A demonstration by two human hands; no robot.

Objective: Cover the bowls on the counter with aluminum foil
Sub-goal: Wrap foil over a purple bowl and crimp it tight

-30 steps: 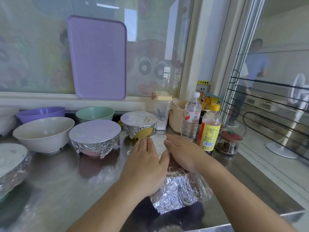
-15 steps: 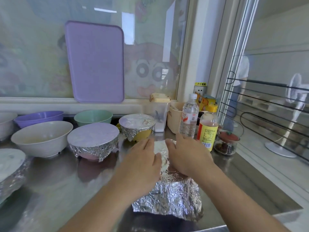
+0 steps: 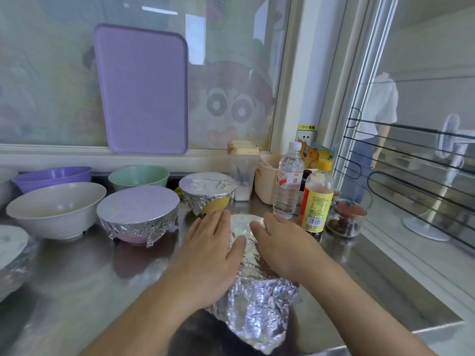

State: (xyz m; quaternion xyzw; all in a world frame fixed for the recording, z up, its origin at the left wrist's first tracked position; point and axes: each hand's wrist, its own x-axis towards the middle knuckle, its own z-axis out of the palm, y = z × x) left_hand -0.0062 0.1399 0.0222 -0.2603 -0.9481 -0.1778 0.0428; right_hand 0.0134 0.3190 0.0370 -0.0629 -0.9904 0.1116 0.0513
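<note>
Near the counter (image 3: 77, 291) front edge: a foil sheet (image 3: 257, 304) draped over a bowl hidden beneath, long axis running away from the body, crumpled skirt hanging toward the camera. Left hand (image 3: 213, 255) and right hand (image 3: 280, 242) flat on it, fingers straight, pressing, gripping nothing. Behind: foil-covered pink bowl (image 3: 138, 214), foil-covered yellow bowl (image 3: 208, 191). Uncovered: white bowl (image 3: 56, 209), green bowl (image 3: 138, 176), purple bowl (image 3: 51, 176); contents unclear.

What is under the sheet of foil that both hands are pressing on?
Only the foil shows, draped to the counter, with the left hand and right hand flat on it. Its domed shape suggests a bowl, but that is fully covered.
</note>
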